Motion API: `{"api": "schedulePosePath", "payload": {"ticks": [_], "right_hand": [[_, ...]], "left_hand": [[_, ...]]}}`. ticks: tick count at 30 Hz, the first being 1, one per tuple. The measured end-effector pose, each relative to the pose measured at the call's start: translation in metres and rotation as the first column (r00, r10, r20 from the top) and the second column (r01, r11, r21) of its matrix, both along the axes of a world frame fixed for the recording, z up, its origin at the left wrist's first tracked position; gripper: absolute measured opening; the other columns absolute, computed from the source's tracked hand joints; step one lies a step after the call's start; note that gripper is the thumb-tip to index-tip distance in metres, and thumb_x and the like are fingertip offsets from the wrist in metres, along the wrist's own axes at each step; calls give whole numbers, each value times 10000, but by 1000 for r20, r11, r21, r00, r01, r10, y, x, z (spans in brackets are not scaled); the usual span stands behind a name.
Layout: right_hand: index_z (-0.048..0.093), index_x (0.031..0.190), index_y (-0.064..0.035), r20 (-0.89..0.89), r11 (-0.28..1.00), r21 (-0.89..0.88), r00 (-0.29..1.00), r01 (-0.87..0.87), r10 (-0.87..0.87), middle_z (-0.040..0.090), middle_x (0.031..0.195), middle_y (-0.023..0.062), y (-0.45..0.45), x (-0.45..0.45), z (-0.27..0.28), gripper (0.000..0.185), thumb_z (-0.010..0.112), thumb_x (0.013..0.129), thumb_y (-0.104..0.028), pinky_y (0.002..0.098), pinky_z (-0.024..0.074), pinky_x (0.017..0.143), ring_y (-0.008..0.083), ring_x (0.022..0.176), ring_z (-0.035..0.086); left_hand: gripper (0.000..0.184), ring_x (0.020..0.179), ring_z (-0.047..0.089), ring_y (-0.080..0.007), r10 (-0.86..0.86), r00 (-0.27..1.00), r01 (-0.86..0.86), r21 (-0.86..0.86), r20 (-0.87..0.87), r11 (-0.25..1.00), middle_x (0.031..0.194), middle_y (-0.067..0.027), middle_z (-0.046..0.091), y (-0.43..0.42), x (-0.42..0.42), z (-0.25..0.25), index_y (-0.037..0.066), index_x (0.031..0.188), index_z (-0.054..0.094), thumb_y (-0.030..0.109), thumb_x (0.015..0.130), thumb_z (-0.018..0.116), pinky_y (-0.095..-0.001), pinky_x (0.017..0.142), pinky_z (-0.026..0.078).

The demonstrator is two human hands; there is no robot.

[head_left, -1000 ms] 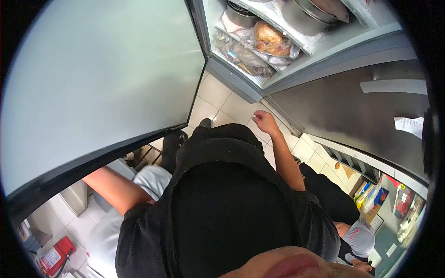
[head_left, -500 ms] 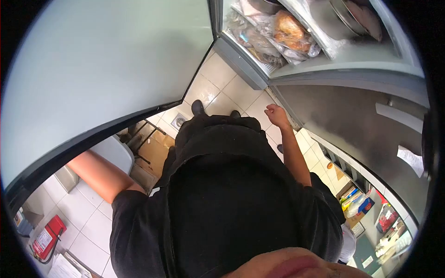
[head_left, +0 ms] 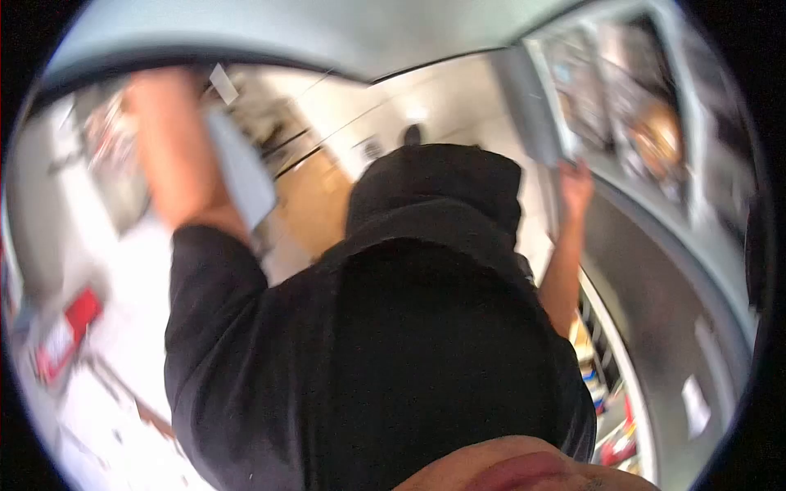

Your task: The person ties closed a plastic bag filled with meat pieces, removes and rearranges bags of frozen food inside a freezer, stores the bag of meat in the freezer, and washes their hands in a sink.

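Observation:
My left forearm reaches up to the dark-edged fridge door [head_left: 270, 29], and my left hand is hidden behind that door. My right hand [head_left: 576, 184] is raised beside the grey front edge of the fridge [head_left: 524, 102], close to its lower frame. Motion smears its fingers, and I cannot tell whether it touches the frame. Inside the fridge, blurred plastic-wrapped food lies on the shelves, with a golden-brown piece of food [head_left: 657, 139] among it.
A grey panel [head_left: 647, 270] with white paper on it runs down the right side. A red box-like object [head_left: 70, 335] is at lower left. Brown cardboard [head_left: 315, 200] and a floor drain [head_left: 370, 148] lie on the left of my legs.
The view has turned and blurred. The door now sits higher in view, and the fridge shelves lie further right. My right hand has come up to the fridge's front edge.

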State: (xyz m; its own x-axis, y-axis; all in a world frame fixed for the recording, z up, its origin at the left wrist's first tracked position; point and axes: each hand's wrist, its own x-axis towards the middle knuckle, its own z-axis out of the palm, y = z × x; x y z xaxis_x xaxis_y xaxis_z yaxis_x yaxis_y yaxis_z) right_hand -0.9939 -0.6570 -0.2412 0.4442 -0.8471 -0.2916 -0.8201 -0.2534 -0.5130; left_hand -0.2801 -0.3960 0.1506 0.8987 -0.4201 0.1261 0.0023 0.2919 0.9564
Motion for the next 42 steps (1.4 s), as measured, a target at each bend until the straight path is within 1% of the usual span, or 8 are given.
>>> {"api": "schedulePosePath", "payload": {"ticks": [5, 14, 21, 23, 26, 31, 34, 42], "right_hand": [[397, 1362, 179, -59, 979, -141, 986, 146, -156, 459, 1405, 323, -75, 58, -7, 926, 725, 800, -480, 419, 298, 1140, 382, 1303, 470], [643, 1125, 115, -350, 828, -289, 752, 480, -558, 614, 1221, 298, -186, 66, -58, 999, 742, 608, -733, 452, 436, 1028, 415, 1171, 581], [602, 1276, -32, -508, 951, -227, 807, 212, -301, 629, 1242, 210, -249, 37, -101, 761, 445, 888, -667, 447, 443, 986, 342, 1138, 608], [620, 1221, -29, -602, 980, -186, 780, 73, -172, 652, 1173, 210, -256, 33, -114, 674, 446, 901, -596, 456, 467, 945, 355, 1076, 632], [648, 1140, -24, -680, 994, -104, 727, 35, -96, 686, 1069, 212, -248, 38, -106, 552, 447, 921, -489, 471, 504, 884, 373, 983, 667], [719, 957, -14, -118, 826, -471, 906, 309, -406, 720, 918, 204, -213, 65, -92, 455, 494, 879, -401, 473, 518, 815, 412, 906, 677], [702, 917, -24, 133, 822, -286, 870, 492, -474, 718, 834, 185, -192, 71, -82, 281, 602, 824, -269, 451, 522, 741, 394, 796, 688], [686, 882, 14, 143, 869, -234, 900, 436, -413, 703, 764, 171, -152, 57, -78, 202, 637, 809, -168, 409, 517, 704, 279, 710, 680]], "left_hand": [[332, 916, 597, -211, 17, 995, -15, 21, -101, 1000, 1008, -31, 636, -6, 9, -30, 107, 1123, 607, 377, 1006, 454, -375, 793, 467], [319, 979, 610, -243, -34, 985, 62, 164, -167, 984, 1014, -37, 631, -16, 48, -86, 139, 1109, 607, 405, 1002, 466, -430, 830, 478], [436, 1110, 574, -317, -526, 753, 462, -251, -395, 850, 1229, -156, 602, 54, 84, -225, -15, 1258, 529, 321, 1023, 380, -483, 1002, 432], [510, 1219, 523, -356, 98, 917, 78, 415, -387, 907, 1328, -219, 536, 5, -29, -188, -18, 1359, 440, 369, 1034, 375, -513, 1053, 398], [537, 1259, 509, -323, 197, 848, 105, 520, -492, 847, 1320, -201, 548, 29, -82, -251, -7, 1329, 478, 433, 1035, 386, -484, 1075, 400], [511, 1138, 576, -256, 179, 702, 304, 517, -690, 800, 1212, -130, 629, 74, -183, -332, 49, 1264, 552, 477, 1025, 408, -391, 936, 444], [549, 1080, 598, -251, 160, 685, 441, 580, -711, 685, 1230, -140, 622, 74, -239, -351, 24, 1288, 540, 483, 1012, 418, -389, 913, 455], [519, 1063, 605, -227, 107, 675, 529, 580, -730, 620, 1184, -142, 647, 62, -276, -391, 18, 1273, 560, 443, 1013, 417, -373, 882, 473]]}}
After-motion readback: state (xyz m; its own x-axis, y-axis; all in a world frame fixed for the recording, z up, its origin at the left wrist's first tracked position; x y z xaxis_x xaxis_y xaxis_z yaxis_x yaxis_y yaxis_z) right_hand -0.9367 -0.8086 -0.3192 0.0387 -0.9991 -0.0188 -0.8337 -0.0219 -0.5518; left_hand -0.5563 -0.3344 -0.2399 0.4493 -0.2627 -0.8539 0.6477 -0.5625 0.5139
